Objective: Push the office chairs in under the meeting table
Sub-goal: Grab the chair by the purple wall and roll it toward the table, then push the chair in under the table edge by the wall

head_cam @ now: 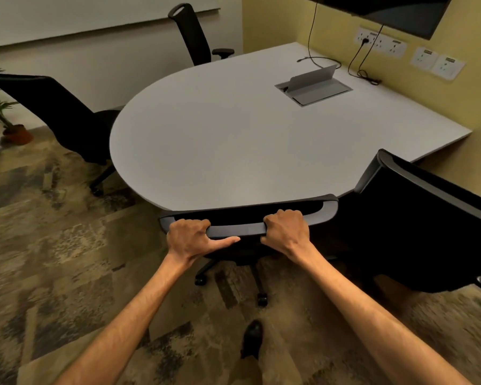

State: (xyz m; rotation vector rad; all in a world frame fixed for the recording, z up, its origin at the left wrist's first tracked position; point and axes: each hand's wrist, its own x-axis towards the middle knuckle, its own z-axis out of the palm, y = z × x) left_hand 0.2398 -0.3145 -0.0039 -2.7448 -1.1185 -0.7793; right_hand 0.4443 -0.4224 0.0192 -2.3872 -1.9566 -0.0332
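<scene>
A white meeting table (233, 140) with a rounded near end fills the middle of the view. A black office chair (325, 208) stands at its near edge, its backrest top right against the tabletop rim. My left hand (190, 236) grips the left part of that backrest's top bar, thumb stretched along its underside. My right hand (286, 232) is closed over the bar further right. Three other black chairs stand around the table: one at the right (417, 232), one at the left (64, 115) and one at the far side (195, 34).
An open cable box (313, 86) sits in the tabletop, with cables running to wall sockets (379, 41) under a wall screen (395, 12). A potted plant (0, 107) stands at the far left. Patterned carpet covers the floor; my shoe (252, 336) is behind the chair base.
</scene>
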